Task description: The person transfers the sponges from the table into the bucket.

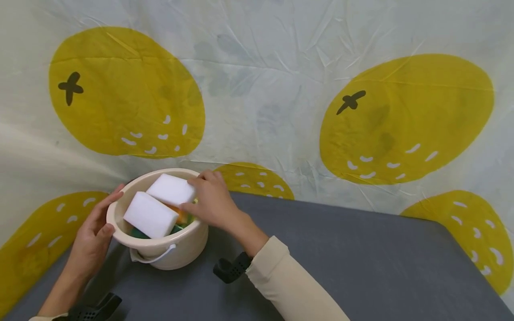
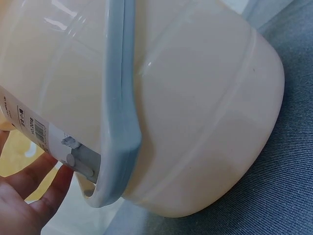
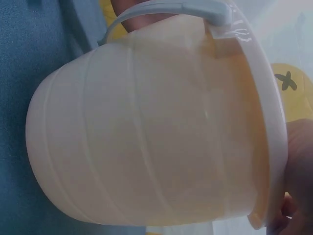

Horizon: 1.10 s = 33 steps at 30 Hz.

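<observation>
A cream bucket [image 1: 172, 254] with a pale grey handle [image 2: 120, 98] stands tilted on the dark surface in the head view. Two white sponge blocks [image 1: 150, 215] lie at its mouth, over orange and green items [image 1: 184, 216] only partly visible. At the left side my left hand [image 1: 90, 240] holds the bucket, thumb and fingers against its rim and outer wall. My right hand [image 1: 214, 198] reaches over the right rim and pinches the right end of the farther white sponge [image 1: 170, 189]. In the right wrist view the bucket wall hides most of this hand.
The dark grey table surface [image 1: 341, 258] stretches right of the bucket. Behind it hangs a pale cloth [image 1: 257, 111] printed with large yellow fruit. A printed label [image 2: 44, 132] is on the bucket's side.
</observation>
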Each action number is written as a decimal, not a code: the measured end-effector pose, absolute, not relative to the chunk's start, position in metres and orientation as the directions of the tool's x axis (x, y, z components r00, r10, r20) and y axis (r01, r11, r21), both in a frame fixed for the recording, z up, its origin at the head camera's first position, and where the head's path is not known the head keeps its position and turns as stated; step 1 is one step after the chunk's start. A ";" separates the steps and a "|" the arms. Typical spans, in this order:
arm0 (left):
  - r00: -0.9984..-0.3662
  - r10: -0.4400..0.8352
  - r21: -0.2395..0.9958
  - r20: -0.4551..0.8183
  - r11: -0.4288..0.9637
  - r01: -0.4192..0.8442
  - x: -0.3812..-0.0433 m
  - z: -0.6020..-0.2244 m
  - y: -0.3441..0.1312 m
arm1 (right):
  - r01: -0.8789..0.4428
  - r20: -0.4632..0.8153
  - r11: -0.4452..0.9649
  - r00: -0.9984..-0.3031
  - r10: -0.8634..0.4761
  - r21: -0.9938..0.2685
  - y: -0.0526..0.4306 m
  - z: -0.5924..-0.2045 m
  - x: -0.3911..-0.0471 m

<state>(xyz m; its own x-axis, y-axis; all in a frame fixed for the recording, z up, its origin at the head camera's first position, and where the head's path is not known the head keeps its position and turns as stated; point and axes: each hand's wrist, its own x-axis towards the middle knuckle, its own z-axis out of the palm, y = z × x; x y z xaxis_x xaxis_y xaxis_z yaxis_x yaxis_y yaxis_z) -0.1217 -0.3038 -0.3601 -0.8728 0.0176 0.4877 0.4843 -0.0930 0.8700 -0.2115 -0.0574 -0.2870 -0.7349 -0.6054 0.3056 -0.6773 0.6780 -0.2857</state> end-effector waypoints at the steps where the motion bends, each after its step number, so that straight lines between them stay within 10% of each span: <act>1: -0.870 0.019 0.868 0.492 -0.090 0.489 -0.122 -0.361 -0.305 | -0.670 0.305 0.676 -0.742 -0.597 -0.307 -0.057 -0.288 -0.211; 9: -0.882 0.005 0.879 0.471 -0.082 0.469 -0.121 -0.359 -0.304 | -0.628 0.300 0.607 -0.773 -0.559 -0.487 -0.055 -0.291 -0.210; 33: -0.872 0.008 0.867 0.489 -0.112 0.485 -0.121 -0.358 -0.302 | -0.672 0.248 0.638 -0.736 -0.629 -0.376 -0.056 -0.283 -0.206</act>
<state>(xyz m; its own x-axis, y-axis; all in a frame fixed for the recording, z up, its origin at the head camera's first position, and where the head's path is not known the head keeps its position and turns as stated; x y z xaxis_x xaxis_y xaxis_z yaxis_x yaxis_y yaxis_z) -0.1214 -0.3022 -0.3576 -0.8721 0.0076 0.4892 0.4854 -0.1123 0.8670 -0.2062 -0.0563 -0.2826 -0.7365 -0.6292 0.2484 -0.6720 0.6382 -0.3757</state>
